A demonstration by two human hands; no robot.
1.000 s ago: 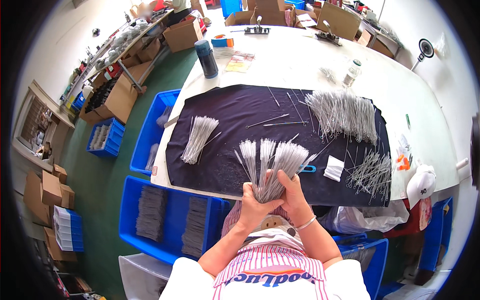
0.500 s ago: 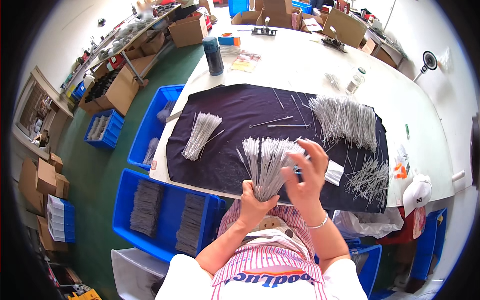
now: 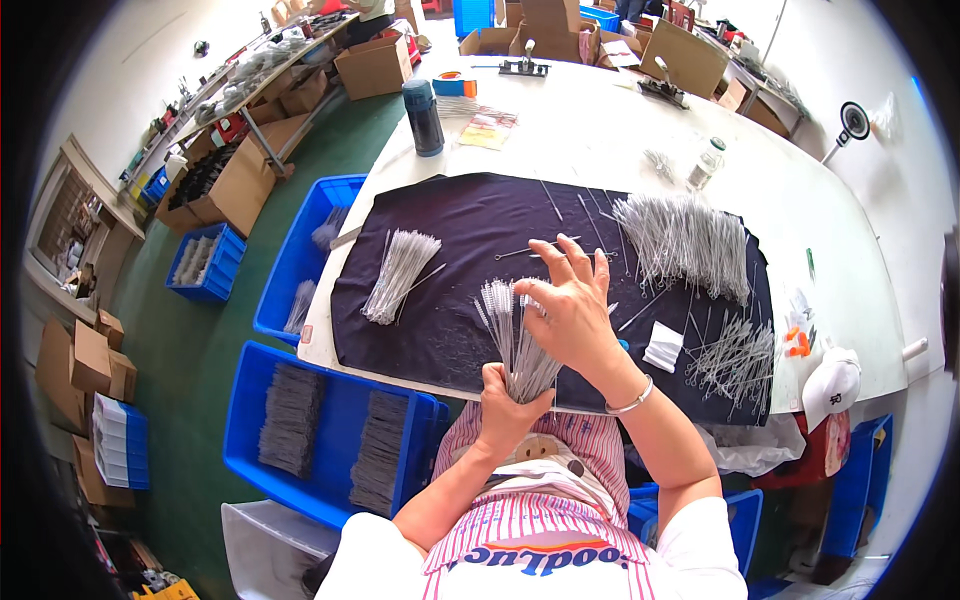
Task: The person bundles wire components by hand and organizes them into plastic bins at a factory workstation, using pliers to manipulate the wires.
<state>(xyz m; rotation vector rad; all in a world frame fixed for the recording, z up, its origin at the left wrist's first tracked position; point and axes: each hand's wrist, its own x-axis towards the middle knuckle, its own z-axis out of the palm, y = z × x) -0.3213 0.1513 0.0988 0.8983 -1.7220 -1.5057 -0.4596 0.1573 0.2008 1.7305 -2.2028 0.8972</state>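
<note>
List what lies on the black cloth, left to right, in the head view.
Small brush bundle → brush bunch gripped in left hand → right hand → large brush pile → scattered brushes.

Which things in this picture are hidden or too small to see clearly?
- Head view: the lower ends of the brush bundle are hidden inside the left hand.
- The right hand covers part of the bundle and the black cloth.
- Contents of the blue bins are too small to identify.

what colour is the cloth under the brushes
Black, or very dark navy; the cloth shows best in the head view.
</note>
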